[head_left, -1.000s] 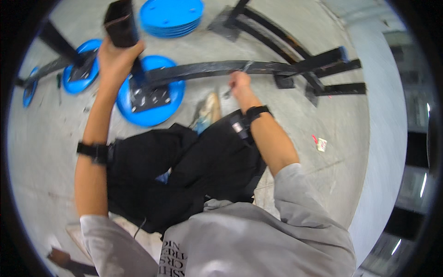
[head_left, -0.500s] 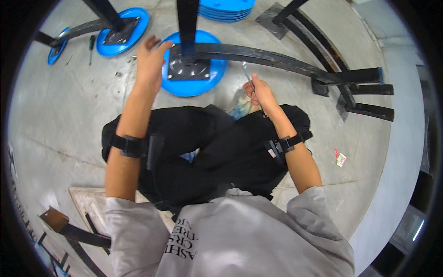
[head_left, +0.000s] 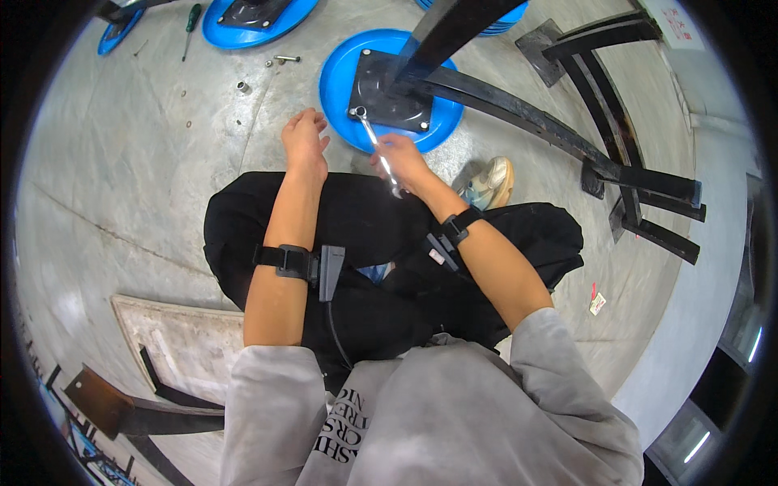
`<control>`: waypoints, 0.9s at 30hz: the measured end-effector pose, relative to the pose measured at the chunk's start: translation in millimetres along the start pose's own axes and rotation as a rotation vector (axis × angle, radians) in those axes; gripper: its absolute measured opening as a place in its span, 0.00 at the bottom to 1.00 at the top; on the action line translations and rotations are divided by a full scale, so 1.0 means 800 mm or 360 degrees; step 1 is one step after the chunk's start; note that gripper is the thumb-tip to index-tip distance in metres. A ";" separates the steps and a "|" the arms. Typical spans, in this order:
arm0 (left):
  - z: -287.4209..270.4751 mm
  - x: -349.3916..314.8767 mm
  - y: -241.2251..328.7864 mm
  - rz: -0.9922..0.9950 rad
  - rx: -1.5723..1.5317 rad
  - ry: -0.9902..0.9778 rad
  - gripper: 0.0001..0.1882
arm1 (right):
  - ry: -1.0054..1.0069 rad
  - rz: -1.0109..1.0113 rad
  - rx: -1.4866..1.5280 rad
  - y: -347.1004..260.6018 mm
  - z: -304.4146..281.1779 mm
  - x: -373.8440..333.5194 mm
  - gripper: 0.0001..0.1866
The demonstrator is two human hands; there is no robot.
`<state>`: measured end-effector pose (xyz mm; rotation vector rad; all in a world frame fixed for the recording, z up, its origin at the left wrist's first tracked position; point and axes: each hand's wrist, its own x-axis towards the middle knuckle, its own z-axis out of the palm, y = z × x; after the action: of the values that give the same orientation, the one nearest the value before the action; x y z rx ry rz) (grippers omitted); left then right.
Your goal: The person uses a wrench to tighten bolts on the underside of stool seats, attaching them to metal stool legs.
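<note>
My right hand [head_left: 401, 158] grips a silver wrench [head_left: 374, 146]. The wrench's head sits on a bolt at the near-left corner of a black metal base plate [head_left: 393, 101], which lies on a blue round disc [head_left: 340, 85]. A black post [head_left: 454, 28] rises from that plate. My left hand [head_left: 304, 142] hovers with its fingers spread just left of the disc and holds nothing. I am crouched in black trousers, with a black band on each wrist.
Black metal beams [head_left: 567, 138] run right from the plate. A second blue disc [head_left: 255, 16] with a plate lies farther back. Loose bolts [head_left: 284, 59] and a green-handled screwdriver [head_left: 190, 24] lie on the concrete floor. A shoe [head_left: 490, 182] shows beside my right forearm.
My left hand has come off the blue disc and now hovers with spread fingers. My right hand has brought the wrench onto the plate's corner bolt. The view has shifted closer over the disc.
</note>
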<state>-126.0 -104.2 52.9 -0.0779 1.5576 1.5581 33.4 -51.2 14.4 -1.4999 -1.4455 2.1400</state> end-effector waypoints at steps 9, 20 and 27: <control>0.004 0.008 -0.006 -0.0068 0.0005 0.0054 0.22 | 0.0092 0.0197 0.0489 0.005 0.048 0.025 0.10; 0.005 0.057 -0.052 0.0222 0.0626 0.0267 0.23 | 0.0098 0.0207 0.0355 0.011 0.041 0.025 0.09; -0.005 0.086 -0.073 0.0384 0.1306 0.0202 0.30 | 0.0196 -0.0224 -0.0639 0.029 0.043 -0.009 0.16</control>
<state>-132.8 -83.2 -34.7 0.4910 2.2568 0.9849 18.4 -88.9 2.5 -1.5601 -1.9529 1.7144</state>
